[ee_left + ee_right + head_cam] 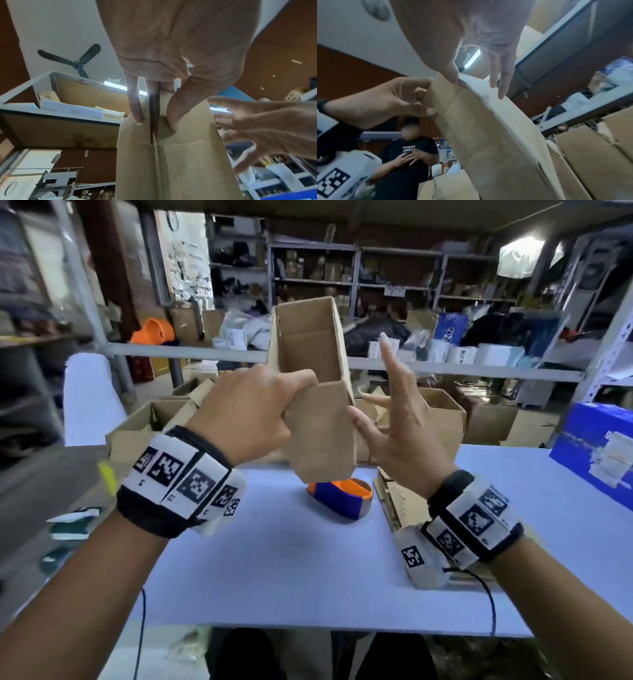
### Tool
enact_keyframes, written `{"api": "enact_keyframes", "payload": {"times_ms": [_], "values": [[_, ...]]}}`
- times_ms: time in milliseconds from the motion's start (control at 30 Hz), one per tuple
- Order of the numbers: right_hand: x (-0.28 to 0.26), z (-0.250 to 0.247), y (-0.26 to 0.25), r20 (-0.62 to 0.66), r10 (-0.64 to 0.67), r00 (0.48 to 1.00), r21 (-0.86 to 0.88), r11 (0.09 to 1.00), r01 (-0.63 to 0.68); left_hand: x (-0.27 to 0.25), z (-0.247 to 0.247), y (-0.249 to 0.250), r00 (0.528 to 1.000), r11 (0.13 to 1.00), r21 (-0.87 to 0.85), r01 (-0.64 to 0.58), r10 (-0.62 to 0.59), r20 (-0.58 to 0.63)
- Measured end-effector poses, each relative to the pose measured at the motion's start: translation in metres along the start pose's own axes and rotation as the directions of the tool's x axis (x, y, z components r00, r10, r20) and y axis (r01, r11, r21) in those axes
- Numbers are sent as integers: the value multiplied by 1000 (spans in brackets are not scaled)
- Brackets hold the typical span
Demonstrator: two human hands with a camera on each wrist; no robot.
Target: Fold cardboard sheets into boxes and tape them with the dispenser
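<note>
Left hand (251,412) pinches the near flap of the cardboard box (313,392), thumb on the outer face, fingers curled behind it. Box is in the air above the tabletop (291,570), open tube tilted away, far mouth open.
Right hand (399,419) spread wide, fingers straight, holding nothing; the right wrist view shows its fingertips (502,93) at the box's right edge, though actual contact is unclear.
Tape dispenser (342,498), orange and blue, sits on the tabletop directly below the box, roughly mid-width, toward the far edge. Flat cardboard sheets (399,501) lie just right of it, running under the right wrist.
Open room: near half of the tabletop in front of the dispenser, and the left side.
A blue box (596,450) sits at the far right corner. Open cartons (147,422) stand past the far edge.
Writing: only coded marker squares on the wristbands (181,477); shelf labels too blurred to read. In the right wrist view a bystander's black shirt (409,150) has white print, not clearly legible.
</note>
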State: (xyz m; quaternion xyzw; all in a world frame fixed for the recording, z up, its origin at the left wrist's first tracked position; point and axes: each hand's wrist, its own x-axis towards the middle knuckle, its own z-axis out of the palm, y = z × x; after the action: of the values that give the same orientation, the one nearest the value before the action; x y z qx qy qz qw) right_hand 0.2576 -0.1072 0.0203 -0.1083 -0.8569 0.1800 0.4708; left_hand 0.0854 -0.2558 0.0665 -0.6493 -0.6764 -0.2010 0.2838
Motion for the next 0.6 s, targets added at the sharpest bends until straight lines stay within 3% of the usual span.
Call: {"api": "enact_keyframes", "payload": {"times_ms": [133, 300, 467, 600], "values": [[5, 40, -17, 169, -122, 978, -166, 975, 151, -28, 2, -16, 989, 992, 127, -8, -11, 151], [-3, 74, -13, 386, -112, 916, -232, 949, 213, -62, 16, -36, 937, 988, 142, 63, -107, 333], [2, 79, -6, 422, -165, 891, -226, 933, 280, -70, 26, -57, 961, 988, -98, 115, -86, 265], [16, 70, -1, 454, -147, 879, -279, 913, 297, -59, 29, -78, 978, 994, -100, 52, -31, 206]]}}
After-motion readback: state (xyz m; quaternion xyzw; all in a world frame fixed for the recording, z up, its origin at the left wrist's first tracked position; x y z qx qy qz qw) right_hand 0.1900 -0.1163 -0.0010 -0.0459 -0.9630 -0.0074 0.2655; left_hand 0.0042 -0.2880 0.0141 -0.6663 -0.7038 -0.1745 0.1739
